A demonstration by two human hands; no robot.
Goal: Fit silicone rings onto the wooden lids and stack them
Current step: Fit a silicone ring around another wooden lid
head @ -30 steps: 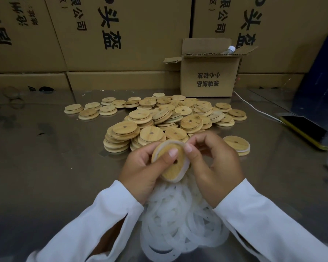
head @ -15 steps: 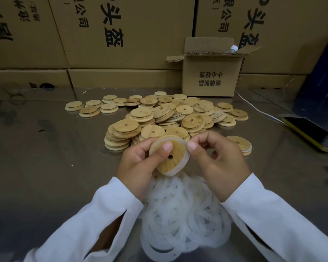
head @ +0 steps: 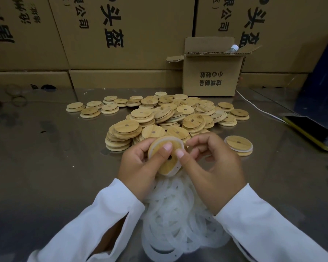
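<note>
So the wooden lid (head: pixel 168 167) is up off the table, tilted toward the camera and pinched between both hands. The left hand (head: pixel 138 167) clamps it, thumb across the face and fingers curled behind. I'd guess that's to keep it from spinning. The right hand (head: pixel 212 163) has its thumb tip pressed on the face beside the centre hole, and its other fingers curl at the far rim. The silicone ring (head: pixel 173 172) shows white around that rim and looks mostly seated, so I think the right fingers are walking the last bit into the groove.

Directly under the wrists sits the heap of loose rings (head: pixel 178 214), close enough to grab the next one. Just beyond the fingertips is the pile of bare lids (head: pixel 169 116), some stacked, some scattered. Off the right knuckles there's 1 finished lid (head: pixel 238 144) with its white ring on, and that's probably where this one goes.

Further out past the right hand are a phone (head: pixel 311 131) and a white cable (head: pixel 259 108). A small open cardboard box (head: pixel 210 76) stands behind the pile. Nothing blocks the path to the stacking spot.
</note>
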